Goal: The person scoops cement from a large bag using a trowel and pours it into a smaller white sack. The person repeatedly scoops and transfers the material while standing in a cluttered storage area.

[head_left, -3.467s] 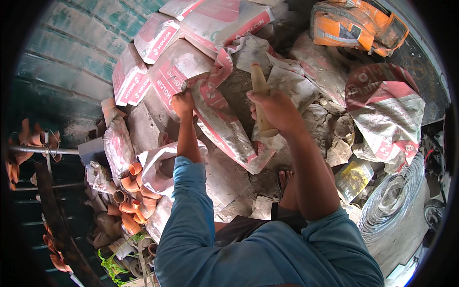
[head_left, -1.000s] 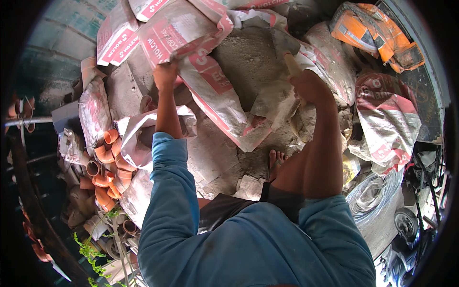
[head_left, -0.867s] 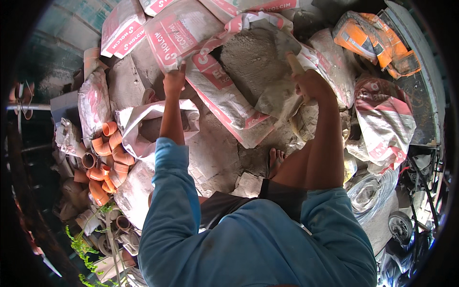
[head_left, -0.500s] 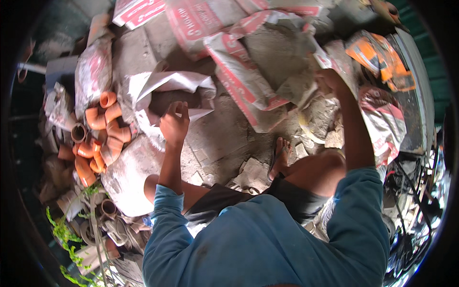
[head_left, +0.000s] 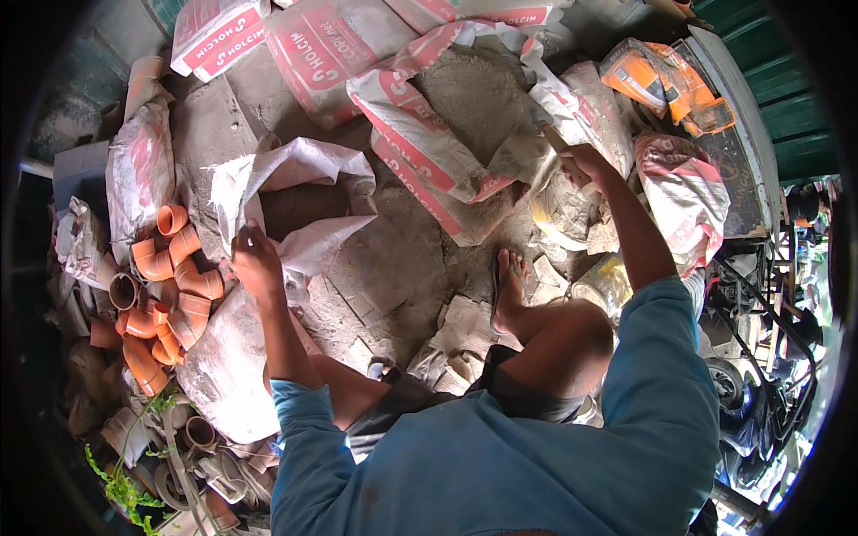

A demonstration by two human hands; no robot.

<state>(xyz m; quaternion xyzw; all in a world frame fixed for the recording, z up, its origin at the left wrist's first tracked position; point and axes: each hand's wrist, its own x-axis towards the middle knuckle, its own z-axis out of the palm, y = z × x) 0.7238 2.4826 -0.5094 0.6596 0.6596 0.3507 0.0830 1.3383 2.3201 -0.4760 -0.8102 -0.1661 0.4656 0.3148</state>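
Observation:
My left hand [head_left: 257, 259] is closed on the near left rim of an open white sack [head_left: 326, 241], which holds some grey-brown powder. My right hand [head_left: 585, 166] is wrapped round a tool with a pale wooden handle [head_left: 554, 137]; its working end is too unclear to name. That hand is at the right side of a large torn-open red-and-white cement bag [head_left: 420, 179]. Grey cement powder [head_left: 474, 94] fills the bag's wide mouth.
Orange pipe elbows [head_left: 183, 281] lie heaped at the left. Closed cement bags [head_left: 326, 54] stand at the back. An orange-and-black bag [head_left: 657, 80] and a crumpled red-and-white sack [head_left: 679, 192] are at the right. Torn paper scraps [head_left: 460, 335] litter the floor by my foot.
My left hand has gone from above the white sack's mouth to its near left rim and grips it. The tool's handle now shows in my right hand. The whole view has shifted slightly.

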